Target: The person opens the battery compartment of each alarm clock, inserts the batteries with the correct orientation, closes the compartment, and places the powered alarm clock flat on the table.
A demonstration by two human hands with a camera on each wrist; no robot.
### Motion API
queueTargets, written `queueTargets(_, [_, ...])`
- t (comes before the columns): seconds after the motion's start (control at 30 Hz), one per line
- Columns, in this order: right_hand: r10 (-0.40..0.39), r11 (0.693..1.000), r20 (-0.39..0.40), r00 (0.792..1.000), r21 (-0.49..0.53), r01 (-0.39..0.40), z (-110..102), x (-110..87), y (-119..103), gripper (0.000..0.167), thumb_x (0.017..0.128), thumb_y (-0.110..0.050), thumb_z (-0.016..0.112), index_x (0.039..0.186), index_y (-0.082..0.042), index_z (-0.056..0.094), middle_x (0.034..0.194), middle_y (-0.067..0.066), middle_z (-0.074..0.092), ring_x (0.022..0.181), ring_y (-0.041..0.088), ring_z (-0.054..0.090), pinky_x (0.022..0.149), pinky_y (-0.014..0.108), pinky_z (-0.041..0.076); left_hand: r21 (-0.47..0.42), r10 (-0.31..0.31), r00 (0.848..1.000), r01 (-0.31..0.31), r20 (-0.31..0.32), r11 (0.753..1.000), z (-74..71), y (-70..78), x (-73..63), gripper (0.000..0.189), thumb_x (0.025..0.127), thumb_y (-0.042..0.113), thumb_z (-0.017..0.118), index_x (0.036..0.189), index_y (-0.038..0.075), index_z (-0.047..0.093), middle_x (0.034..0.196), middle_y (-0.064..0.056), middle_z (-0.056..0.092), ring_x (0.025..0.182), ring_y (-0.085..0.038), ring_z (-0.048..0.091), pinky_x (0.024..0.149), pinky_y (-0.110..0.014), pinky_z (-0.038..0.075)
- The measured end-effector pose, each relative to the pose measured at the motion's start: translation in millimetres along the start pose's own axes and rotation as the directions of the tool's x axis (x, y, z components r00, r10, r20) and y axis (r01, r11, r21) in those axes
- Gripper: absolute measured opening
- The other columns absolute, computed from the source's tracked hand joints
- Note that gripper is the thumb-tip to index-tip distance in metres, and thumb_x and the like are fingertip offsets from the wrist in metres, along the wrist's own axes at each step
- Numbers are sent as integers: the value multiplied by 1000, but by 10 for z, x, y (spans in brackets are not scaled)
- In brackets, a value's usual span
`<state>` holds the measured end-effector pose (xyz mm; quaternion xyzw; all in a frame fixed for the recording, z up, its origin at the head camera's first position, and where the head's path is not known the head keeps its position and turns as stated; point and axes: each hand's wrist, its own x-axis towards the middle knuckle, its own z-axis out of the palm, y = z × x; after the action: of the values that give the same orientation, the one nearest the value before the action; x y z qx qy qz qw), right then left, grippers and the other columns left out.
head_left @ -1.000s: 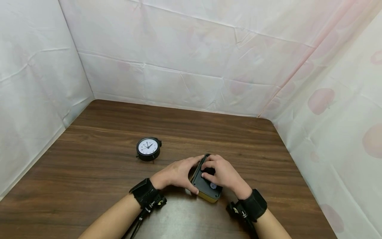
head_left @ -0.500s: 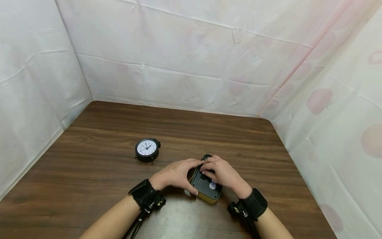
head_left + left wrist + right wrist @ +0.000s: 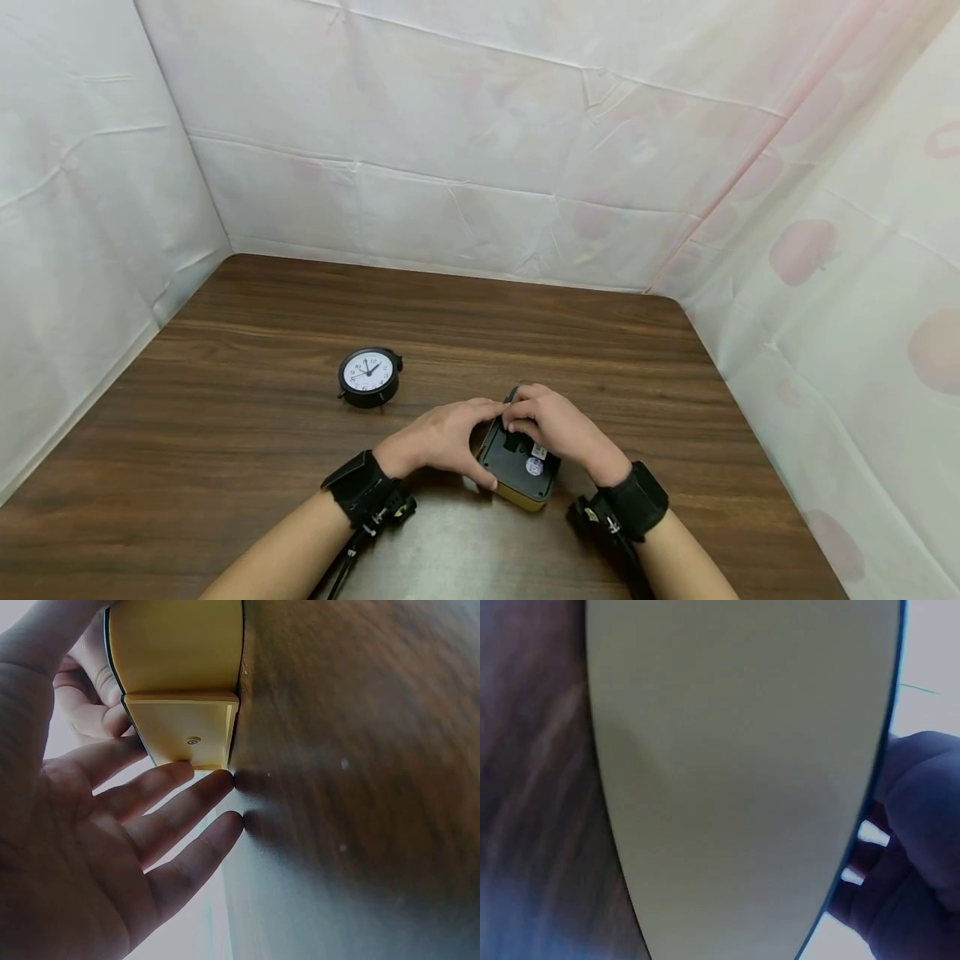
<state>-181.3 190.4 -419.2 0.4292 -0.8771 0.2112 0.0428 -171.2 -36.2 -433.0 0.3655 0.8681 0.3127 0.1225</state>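
Note:
A yellow-sided device with a black back panel [image 3: 513, 467] lies panel-up on the table, a round white sticker on it. My left hand [image 3: 441, 437] holds its left side, thumb at the near corner and forefinger toward the far end. In the left wrist view the other fingers [image 3: 191, 836] stretch out along the yellow wall [image 3: 176, 649], their tips near the tabletop. Over the far part of the panel is my right hand [image 3: 558, 427], fingers bent and touching it; whatever lies under the fingertips is hidden. The yellow side [image 3: 735, 750] fills most of the right wrist view.
A round black alarm clock [image 3: 368, 372] with a white dial lies face up to the left, beyond my left hand. Brown wood tabletop [image 3: 262, 400] surrounds everything. Pale cloth [image 3: 450, 125] hangs behind and at both sides. Black straps with cameras [image 3: 363, 492] circle my wrists.
My right hand has shifted slightly toward the panel's far end, uncovering more of the panel and its stickers. My left hand and the device stay nearly still.

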Motion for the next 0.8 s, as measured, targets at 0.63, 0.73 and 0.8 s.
queueTargets(0.63, [-70,998,-27,997,-15,69,48,21,78,12,86,-8,70,91,-18,75,91,-4,60,88,11,53,76,26,49,0,-8,1000,8,9,1000,4,1,5,91,63,53,84,142,30,45,134,11,51,111,-11,54,94,-28,45])
queueTargets(0.73, [-80,997,-42,996,-7,80,52,11,80,13,86,-6,69,92,-17,75,91,-3,60,88,11,54,76,25,50,3,-5,1000,5,10,1000,-7,2,4,94,63,54,84,144,29,43,136,10,50,113,-12,54,95,-29,44])
queueTargets(0.8, [-88,996,-55,995,3,88,54,16,88,13,86,-6,69,92,-16,75,91,-3,60,87,11,54,76,24,50,4,-9,1000,8,11,1000,-16,0,4,95,63,54,84,145,29,42,137,9,50,114,-11,54,96,-29,44])
